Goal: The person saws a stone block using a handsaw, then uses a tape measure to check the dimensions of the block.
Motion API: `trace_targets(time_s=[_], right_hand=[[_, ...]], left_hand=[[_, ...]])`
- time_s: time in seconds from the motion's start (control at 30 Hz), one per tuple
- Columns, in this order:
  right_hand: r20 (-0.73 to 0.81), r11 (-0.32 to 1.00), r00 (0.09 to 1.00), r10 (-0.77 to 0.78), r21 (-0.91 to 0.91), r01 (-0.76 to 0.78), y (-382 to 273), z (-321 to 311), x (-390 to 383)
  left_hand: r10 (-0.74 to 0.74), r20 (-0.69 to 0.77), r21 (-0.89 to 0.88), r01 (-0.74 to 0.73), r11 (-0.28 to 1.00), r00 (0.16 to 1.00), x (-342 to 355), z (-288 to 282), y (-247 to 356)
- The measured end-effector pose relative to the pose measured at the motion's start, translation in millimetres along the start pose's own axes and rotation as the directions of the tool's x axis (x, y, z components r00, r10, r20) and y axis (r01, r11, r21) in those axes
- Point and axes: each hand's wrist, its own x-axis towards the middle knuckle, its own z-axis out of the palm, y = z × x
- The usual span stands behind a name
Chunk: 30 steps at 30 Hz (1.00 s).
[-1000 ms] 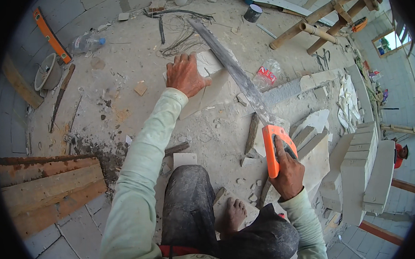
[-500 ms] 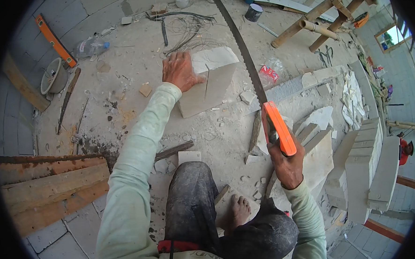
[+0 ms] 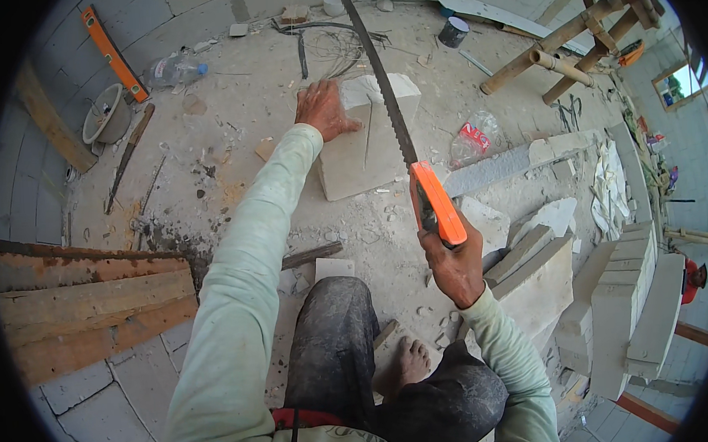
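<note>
My left hand (image 3: pixel 328 110) grips the left top edge of a white block (image 3: pixel 359 165) on the dusty floor, fingers curled over it. A narrow dark groove runs down the block's face beside my thumb. My right hand (image 3: pixel 452 260) is closed round the orange handle (image 3: pixel 443 200) of a handsaw. Its long toothed blade (image 3: pixel 392 115) points forward and up, crossing the right part of the block in the picture; whether it touches the block I cannot tell. Below the saw handle lie broken white slabs (image 3: pixel 537 283) and rubble, close to my bare foot (image 3: pixel 413 358).
Wooden boards (image 3: pixel 94 307) are at lower left; a spirit level (image 3: pixel 113 53), bucket (image 3: pixel 107 122) and bottle (image 3: pixel 174 70) along the left. Bamboo scaffolding (image 3: pixel 562 58) stands upper right. Stacked blocks (image 3: pixel 622 303) are at right, a person in red (image 3: pixel 693 283) beyond.
The saw has swung from a low diagonal on the block's right, rising and shifting left over the block, with my right hand moving up and left. My left hand stays on the block.
</note>
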Motion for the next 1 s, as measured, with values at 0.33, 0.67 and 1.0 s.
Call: trace_targets(time_s=[0.33,0.67,1.0], right_hand=[[0.226,0.892,0.966,-0.123,-0.402,0.208,-26,-25,1],[0.327,0.593,0.943,-0.064,-0.748,0.299,-65,-39,-48],[0.269,0.508,0.958,-0.097,-0.815,0.280,-52,-28,-18]], left_hand=[[-0.162,-0.226,-0.588,-0.002,0.809,0.960,-35,14,-26],[-0.150,-0.049,-0.905,0.020,0.425,0.987,-50,42,-37],[-0.087,-0.037,-0.785,0.025,0.619,0.995,-50,28,-34]])
